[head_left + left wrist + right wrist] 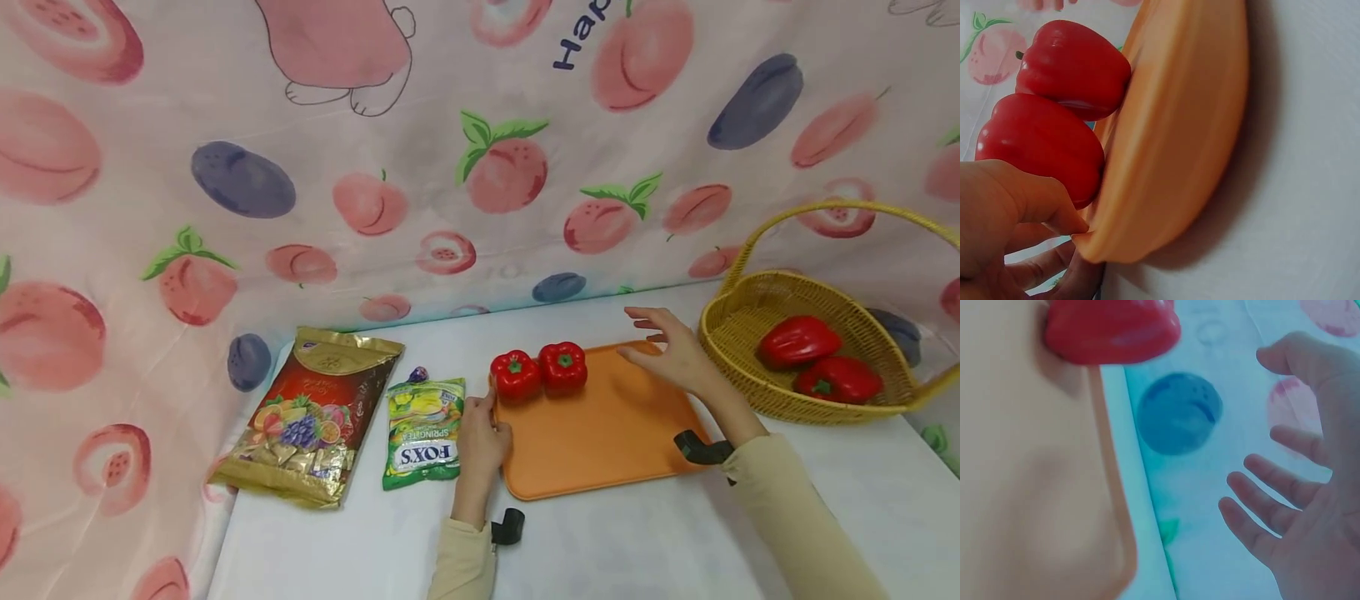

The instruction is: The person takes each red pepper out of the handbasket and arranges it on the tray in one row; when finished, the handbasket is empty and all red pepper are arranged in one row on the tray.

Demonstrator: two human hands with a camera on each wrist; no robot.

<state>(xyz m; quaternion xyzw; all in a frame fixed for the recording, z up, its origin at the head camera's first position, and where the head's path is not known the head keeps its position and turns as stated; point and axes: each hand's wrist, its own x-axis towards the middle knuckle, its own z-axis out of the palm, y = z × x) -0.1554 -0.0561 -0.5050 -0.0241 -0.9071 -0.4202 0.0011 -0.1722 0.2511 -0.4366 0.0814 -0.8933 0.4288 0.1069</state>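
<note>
A peach-printed cloth (420, 146) rises beyond both hands, behind the white table (600, 537). The orange tray (585, 450) spans the room between the hands; a green packet (424, 429) borders the left, a yellow basket (780, 406) the right. The left hand (482, 433) pinches the tray's rim; the right hand (671, 354) hovers, fingers spread, above its far corner. Two red peppers (516, 379) sit on the tray, just beyond the left fingertips.
</note>
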